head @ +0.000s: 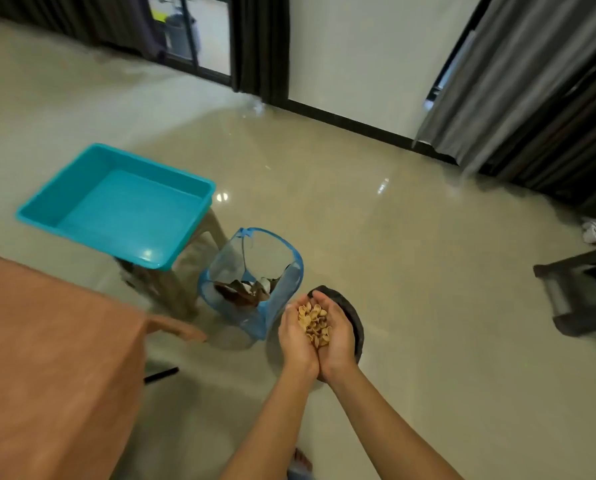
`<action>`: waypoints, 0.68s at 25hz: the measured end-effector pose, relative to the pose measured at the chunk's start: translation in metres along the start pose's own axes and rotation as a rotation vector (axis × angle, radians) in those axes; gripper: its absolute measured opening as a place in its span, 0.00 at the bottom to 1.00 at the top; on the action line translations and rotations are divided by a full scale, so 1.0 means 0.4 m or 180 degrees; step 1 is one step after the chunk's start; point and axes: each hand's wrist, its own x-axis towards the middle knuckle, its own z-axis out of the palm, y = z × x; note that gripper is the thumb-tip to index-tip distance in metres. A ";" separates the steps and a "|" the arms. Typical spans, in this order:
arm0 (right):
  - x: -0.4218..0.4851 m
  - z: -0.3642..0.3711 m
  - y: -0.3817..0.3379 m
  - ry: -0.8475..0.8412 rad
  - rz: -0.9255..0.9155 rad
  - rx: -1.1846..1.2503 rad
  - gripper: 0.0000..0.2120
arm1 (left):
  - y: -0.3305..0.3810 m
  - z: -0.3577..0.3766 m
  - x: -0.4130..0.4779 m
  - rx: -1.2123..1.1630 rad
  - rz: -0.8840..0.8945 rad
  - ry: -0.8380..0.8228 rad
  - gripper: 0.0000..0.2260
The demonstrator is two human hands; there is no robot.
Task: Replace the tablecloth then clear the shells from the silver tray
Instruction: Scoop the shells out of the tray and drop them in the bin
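Observation:
My left hand (295, 336) and my right hand (341, 336) are cupped side by side, holding a heap of tan nut shells (314, 325). They hover just over a dark-lined bin (353, 320) on the floor, mostly hidden beneath them. Left of the hands stands a blue mesh basket (276, 306) with brown scraps at its bottom. A brown tablecloth (47, 358) covers the table at lower left. The silver tray is out of sight.
A turquoise plastic tub (116, 206) rests on a beige stool (185, 268) behind the basket. A black marker (161, 374) lies on the glossy floor by the table. Dark curtains (532, 98) hang at right; a dark rack (580, 296) stands at the right edge.

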 end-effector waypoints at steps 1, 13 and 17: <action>0.036 -0.039 -0.003 0.0126 0.0113 0.0008 0.20 | -0.038 0.009 0.032 0.0227 -0.0123 0.0034 0.16; 0.538 -0.393 0.142 0.1575 0.0766 0.1131 0.19 | -0.398 -0.089 0.554 0.0751 -0.1486 0.0492 0.20; 0.623 -0.463 0.171 0.1607 0.0694 0.1439 0.21 | -0.484 -0.130 0.661 0.0709 -0.1654 0.0488 0.20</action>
